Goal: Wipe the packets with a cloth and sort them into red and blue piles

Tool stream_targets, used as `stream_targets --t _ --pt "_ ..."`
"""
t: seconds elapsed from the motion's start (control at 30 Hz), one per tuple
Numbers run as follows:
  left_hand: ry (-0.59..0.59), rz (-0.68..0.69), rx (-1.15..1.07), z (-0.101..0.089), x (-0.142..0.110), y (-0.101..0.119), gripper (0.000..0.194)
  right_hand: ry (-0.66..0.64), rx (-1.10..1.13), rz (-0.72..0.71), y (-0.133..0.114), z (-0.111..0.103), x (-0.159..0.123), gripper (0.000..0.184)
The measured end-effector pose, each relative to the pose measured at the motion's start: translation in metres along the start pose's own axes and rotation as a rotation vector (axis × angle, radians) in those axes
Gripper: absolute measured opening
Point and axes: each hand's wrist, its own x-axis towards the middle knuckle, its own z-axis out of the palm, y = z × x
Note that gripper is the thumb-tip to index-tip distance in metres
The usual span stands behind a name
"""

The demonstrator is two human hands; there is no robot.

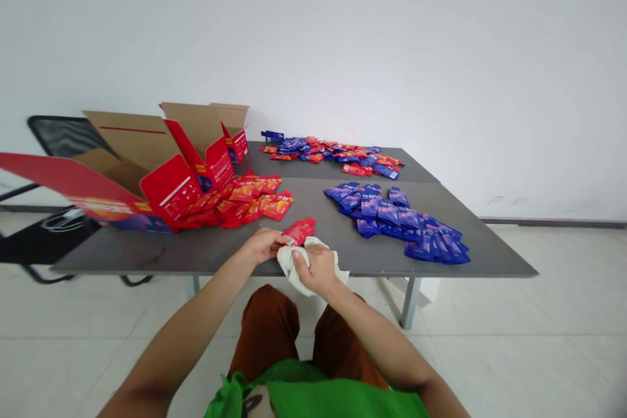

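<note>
Near the table's front edge, my left hand point(265, 245) is closed on the lower left end of a red pouch point(298, 232) with a white label. My right hand point(317, 269) grips a crumpled white cloth point(292, 268), which touches the pouch's lower edge and hangs a little past the table edge. Just beyond my left hand lies a heap of red pouches point(255, 198) with orange prints. To the right of my right hand, blue-purple pouches point(392, 212) lie in an overlapping spread.
Open red cardboard boxes point(174, 192) line the table's left side, flaps raised. A mixed pile of red and blue pouches point(337, 151) covers part of the far table. The grey table point(313, 186) stands near a white wall. A black mesh chair point(63, 137) is at the left.
</note>
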Motion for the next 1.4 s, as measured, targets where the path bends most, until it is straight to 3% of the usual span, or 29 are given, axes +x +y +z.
stream_targets --t 0.1,0.2,0.33,0.43,0.63,0.8,0.87,1.0,1.1,1.2,1.3,1.4 --pt "0.058 -0.034 0.061 0.002 -0.009 0.0 0.021 0.196 -0.017 0.277 0.014 -0.007 -0.005 0.067" --pt "0.097 -0.009 0.101 0.0 -0.019 0.005 0.026 0.275 -0.062 0.473 0.026 -0.018 -0.01 0.068" --pt "0.035 0.167 0.143 0.008 -0.026 0.025 0.031 0.218 -0.151 0.475 0.026 -0.023 -0.017 0.063" --pt "0.123 0.44 0.272 0.028 -0.02 0.043 0.037 0.167 -0.201 0.483 0.021 -0.023 -0.015 0.061" --pt "0.391 0.945 0.706 0.091 0.01 0.087 0.029 0.113 -0.248 0.512 0.014 -0.025 -0.008 0.056" --pt "0.592 1.282 0.847 0.157 0.038 0.117 0.024 0.144 -0.271 0.486 0.013 -0.025 -0.008 0.049" --pt "0.556 1.413 0.836 0.188 0.055 0.121 0.024 0.158 -0.276 0.462 0.013 -0.023 -0.008 0.048" --pt "0.282 1.702 0.798 0.248 0.109 0.116 0.023 0.193 -0.28 0.434 0.015 -0.019 -0.011 0.045" --pt "0.161 1.727 0.869 0.278 0.152 0.103 0.022 0.261 -0.271 0.42 0.015 -0.016 -0.014 0.042" --pt "0.067 1.617 1.034 0.289 0.185 0.087 0.021 0.335 -0.246 0.374 0.017 -0.013 -0.019 0.038" --pt "0.054 1.548 1.073 0.282 0.203 0.078 0.021 0.405 -0.242 0.339 0.019 -0.009 -0.02 0.035" --pt "0.133 1.54 1.018 0.263 0.205 0.084 0.02 0.449 -0.249 0.321 0.021 -0.007 -0.018 0.033"
